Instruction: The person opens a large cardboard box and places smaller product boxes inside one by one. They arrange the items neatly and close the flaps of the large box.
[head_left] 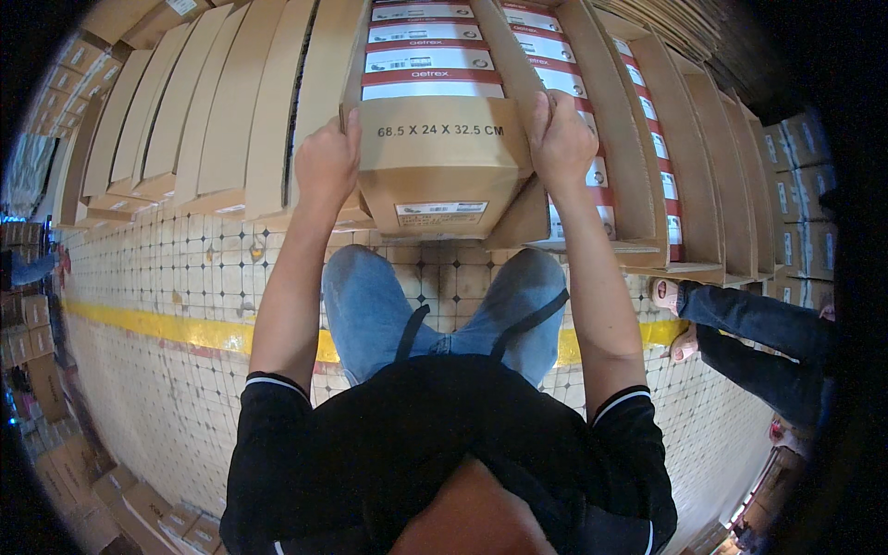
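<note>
Straight ahead of me stands a long brown cardboard carton (pixel 435 171) with printing and a white label on its near end. Its top is open, and a row of red-and-white shoeboxes (pixel 430 61) fills it. My left hand (pixel 327 163) is closed on the carton's near left corner, thumb up along the edge. At the near right corner, my right hand (pixel 563 141) is closed on the cardboard in the same way. A side flap (pixel 520 215) angles down below my right hand. The fingertips of both hands are hidden behind the cardboard.
Closed brown cartons (pixel 222 111) stand in a row at left. Open cartons with shoeboxes (pixel 566 79) continue at right, with stacked cartons (pixel 797 194) beyond. Another person's legs (pixel 758 333) are close on my right. A yellow line (pixel 157 320) crosses the tiled floor (pixel 176 398).
</note>
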Demonstrator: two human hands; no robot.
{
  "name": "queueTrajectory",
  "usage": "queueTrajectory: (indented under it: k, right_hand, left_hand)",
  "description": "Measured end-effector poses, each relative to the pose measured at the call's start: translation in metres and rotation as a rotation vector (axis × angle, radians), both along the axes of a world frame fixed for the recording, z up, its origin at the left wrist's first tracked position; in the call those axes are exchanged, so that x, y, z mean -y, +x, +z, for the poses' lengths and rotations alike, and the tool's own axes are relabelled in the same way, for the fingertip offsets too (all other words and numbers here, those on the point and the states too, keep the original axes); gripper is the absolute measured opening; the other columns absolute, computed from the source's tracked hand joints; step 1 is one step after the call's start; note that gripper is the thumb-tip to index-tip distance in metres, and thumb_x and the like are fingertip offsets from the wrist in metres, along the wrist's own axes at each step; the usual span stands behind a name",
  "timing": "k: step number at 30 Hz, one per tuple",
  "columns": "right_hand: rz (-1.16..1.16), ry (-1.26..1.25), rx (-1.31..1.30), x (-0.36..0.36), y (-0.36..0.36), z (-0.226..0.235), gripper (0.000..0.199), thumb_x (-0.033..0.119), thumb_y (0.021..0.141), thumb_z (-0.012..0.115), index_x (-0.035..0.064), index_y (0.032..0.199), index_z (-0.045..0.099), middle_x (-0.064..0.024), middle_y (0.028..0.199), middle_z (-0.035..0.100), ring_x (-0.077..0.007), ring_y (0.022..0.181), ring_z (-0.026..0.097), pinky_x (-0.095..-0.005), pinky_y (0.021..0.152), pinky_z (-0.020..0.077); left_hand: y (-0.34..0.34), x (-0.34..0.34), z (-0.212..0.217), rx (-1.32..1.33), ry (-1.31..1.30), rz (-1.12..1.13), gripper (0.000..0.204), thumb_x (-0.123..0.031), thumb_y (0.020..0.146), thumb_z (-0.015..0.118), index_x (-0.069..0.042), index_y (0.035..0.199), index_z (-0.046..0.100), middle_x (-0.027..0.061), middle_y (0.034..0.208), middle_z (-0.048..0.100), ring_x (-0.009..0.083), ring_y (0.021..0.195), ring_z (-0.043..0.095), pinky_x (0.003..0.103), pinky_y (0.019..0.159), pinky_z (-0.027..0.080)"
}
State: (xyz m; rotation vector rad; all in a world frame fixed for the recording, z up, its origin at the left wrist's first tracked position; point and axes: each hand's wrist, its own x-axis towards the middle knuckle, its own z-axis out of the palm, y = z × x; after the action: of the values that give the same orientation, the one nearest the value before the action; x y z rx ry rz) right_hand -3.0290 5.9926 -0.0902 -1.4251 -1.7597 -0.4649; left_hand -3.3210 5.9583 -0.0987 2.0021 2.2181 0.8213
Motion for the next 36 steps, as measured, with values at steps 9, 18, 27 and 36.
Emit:
queueTrajectory:
  k: [9, 18, 27, 36]
  right_hand:
    - [0.011, -0.01, 0.026, -0.001, 0.003, -0.002, 0.024, 0.032, 0.098, 0.06, 0.0097, 0.088, 0.058, -0.01, 0.067, 0.062, -0.0283, 0.06, 0.064, -0.0408, 0.051, 0.0486]
    - [0.154, -0.455, 0.097, 0.084, -0.024, -0.035, 0.03, 0.017, 0.091, 0.063, 0.0078, 0.12, 0.057, -0.0174, 0.105, 0.063, -0.0376, 0.095, 0.062, -0.0488, 0.079, 0.0492]
    - [0.377, -1.044, 0.096, 0.073, -0.108, -0.096, 0.069, 0.02, 0.083, 0.068, -0.0004, 0.144, 0.042, -0.0255, 0.142, 0.044, -0.0419, 0.133, 0.041, -0.0506, 0.112, 0.0326]
    - [0.19, -1.18, 0.313, 0.02, -0.108, -0.117, 0.071, 0.053, 0.095, 0.046, -0.0026, 0.139, 0.041, -0.0267, 0.143, 0.041, -0.0421, 0.138, 0.034, -0.0508, 0.118, 0.0238]
  left_hand:
    - [-0.002, 0.0, -0.002, -0.009, 0.021, -0.02, 0.052, -0.04, 0.102, 0.046, 0.002, 0.08, 0.067, 0.0277, 0.071, 0.065, 0.0449, 0.069, 0.066, 0.053, 0.065, 0.053]
    - [0.008, 0.072, -0.067, 0.103, -0.395, -0.062, 0.046, -0.04, 0.096, 0.057, -0.002, 0.122, 0.061, 0.0295, 0.097, 0.067, 0.0467, 0.091, 0.066, 0.052, 0.078, 0.053]
    - [0.065, 0.051, -0.06, 0.274, 0.126, -0.216, 0.059, -0.019, 0.088, 0.06, -0.009, 0.144, 0.044, 0.0292, 0.137, 0.049, 0.0477, 0.113, 0.058, 0.052, 0.097, 0.047]
    - [-0.013, 0.0, -0.065, 0.44, -0.45, -0.275, 0.048, -0.008, 0.09, 0.05, -0.019, 0.137, 0.049, 0.0163, 0.1, 0.063, 0.0264, 0.085, 0.064, 0.041, 0.07, 0.051]
